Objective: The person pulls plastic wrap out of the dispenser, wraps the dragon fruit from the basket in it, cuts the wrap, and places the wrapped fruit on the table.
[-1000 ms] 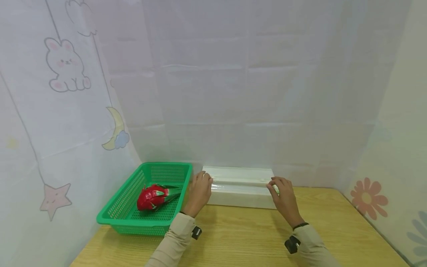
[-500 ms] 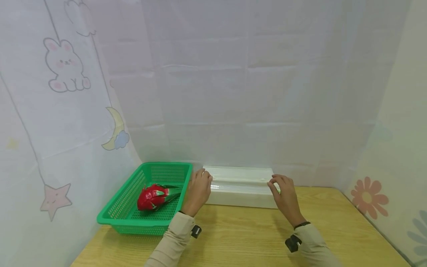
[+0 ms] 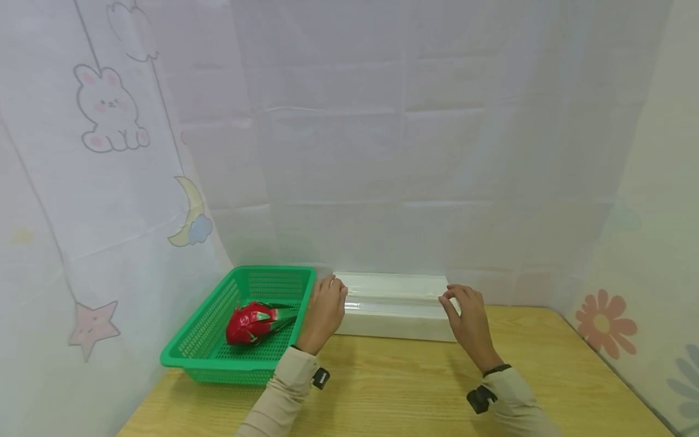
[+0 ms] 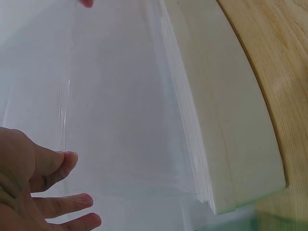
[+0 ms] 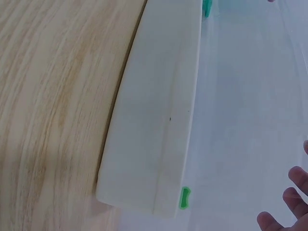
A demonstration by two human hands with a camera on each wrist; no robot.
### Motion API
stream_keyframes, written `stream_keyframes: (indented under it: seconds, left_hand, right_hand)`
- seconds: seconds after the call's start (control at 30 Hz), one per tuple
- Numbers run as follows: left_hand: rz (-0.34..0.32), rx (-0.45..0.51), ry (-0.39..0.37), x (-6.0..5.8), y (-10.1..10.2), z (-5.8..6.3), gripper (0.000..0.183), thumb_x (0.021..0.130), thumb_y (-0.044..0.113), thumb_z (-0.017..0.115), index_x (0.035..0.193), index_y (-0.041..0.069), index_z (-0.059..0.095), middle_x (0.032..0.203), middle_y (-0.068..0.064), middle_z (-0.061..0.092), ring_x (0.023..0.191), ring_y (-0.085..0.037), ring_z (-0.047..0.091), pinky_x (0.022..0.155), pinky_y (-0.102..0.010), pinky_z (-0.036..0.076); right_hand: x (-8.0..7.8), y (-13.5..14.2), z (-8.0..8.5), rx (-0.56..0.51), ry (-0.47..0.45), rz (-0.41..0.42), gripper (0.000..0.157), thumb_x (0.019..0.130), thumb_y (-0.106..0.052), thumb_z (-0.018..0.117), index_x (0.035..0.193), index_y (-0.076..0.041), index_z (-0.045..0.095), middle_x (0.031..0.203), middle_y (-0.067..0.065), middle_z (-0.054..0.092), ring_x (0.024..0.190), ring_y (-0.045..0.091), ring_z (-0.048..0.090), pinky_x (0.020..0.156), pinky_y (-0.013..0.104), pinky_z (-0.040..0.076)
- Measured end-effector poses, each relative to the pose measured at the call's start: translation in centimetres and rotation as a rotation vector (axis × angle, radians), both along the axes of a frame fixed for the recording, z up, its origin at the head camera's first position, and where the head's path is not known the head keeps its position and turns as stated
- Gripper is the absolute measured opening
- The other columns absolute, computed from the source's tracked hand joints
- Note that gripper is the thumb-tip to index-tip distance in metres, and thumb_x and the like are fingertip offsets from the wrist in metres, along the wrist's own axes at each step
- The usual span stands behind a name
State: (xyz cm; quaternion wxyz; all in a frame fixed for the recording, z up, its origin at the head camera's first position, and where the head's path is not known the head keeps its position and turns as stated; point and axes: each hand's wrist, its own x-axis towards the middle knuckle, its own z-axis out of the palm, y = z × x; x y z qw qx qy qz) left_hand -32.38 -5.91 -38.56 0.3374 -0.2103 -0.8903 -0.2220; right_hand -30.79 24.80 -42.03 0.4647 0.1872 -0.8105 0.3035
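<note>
A long white cling film dispenser [image 3: 394, 328] lies on the table near the back curtain. Clear cling film [image 4: 120, 110] stretches out from it in the left wrist view. My left hand [image 3: 326, 314] pinches one corner of the film's edge between thumb and forefinger, its other fingers spread. At the opposite end, my right hand [image 3: 468, 318] brings thumb and forefinger together on the film's other corner. In the right wrist view only some fingertips of the right hand [image 5: 291, 202] show, so its pinch is out of sight there.
Left of the dispenser stands a green plastic basket [image 3: 226, 365] with a red dragon fruit [image 3: 248, 323] inside, close to my left forearm. A printed curtain [image 3: 349, 152] hangs behind the wooden table [image 3: 398, 388]. A green tab [image 5: 185, 198] shows at the dispenser's right end.
Both hands have risen very slightly, the right one also shifting a little rightward, still at the film's edge. The dispenser, basket and dragon fruit have stayed in place.
</note>
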Motion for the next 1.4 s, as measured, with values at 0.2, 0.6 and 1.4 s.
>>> stream_keyframes:
  seconds: [0.2, 0.6, 1.4]
  left_hand:
    - [-0.041, 0.047, -0.035, 0.1, -0.1, 0.2, 0.014, 0.104, 0.012, 0.053, 0.096, 0.003, 0.060, 0.119, -0.020, 0.060, 0.123, -0.042, 0.049, 0.100, -0.053, 0.045]
    - [-0.077, 0.082, -0.046, 0.5, -0.1, 0.7, 0.014, 0.104, 0.009, 0.052, 0.096, 0.001, 0.059, 0.113, -0.018, 0.059, 0.122, -0.041, 0.050, 0.105, -0.053, 0.041]
    - [-0.058, 0.113, 0.039, 1.0, 0.2, 1.5, 0.013, 0.103, 0.008, 0.053, 0.094, 0.001, 0.058, 0.126, -0.027, 0.057, 0.127, -0.045, 0.048, 0.105, -0.057, 0.041]
  right_hand:
    - [0.2, -0.1, 0.2, -0.018, -0.017, -0.014, 0.012, 0.086, 0.005, 0.072, 0.090, 0.000, 0.062, 0.110, 0.028, 0.062, 0.104, 0.047, 0.052, 0.087, 0.060, 0.042]
    - [0.8, -0.4, 0.7, -0.034, 0.005, -0.031, 0.012, 0.086, 0.005, 0.073, 0.089, 0.001, 0.062, 0.111, 0.027, 0.063, 0.104, 0.046, 0.053, 0.086, 0.059, 0.043]
    - [1.2, -0.7, 1.8, -0.068, 0.088, -0.021, 0.014, 0.083, 0.009, 0.074, 0.087, 0.003, 0.063, 0.110, 0.026, 0.062, 0.108, 0.049, 0.048, 0.089, 0.060, 0.038]
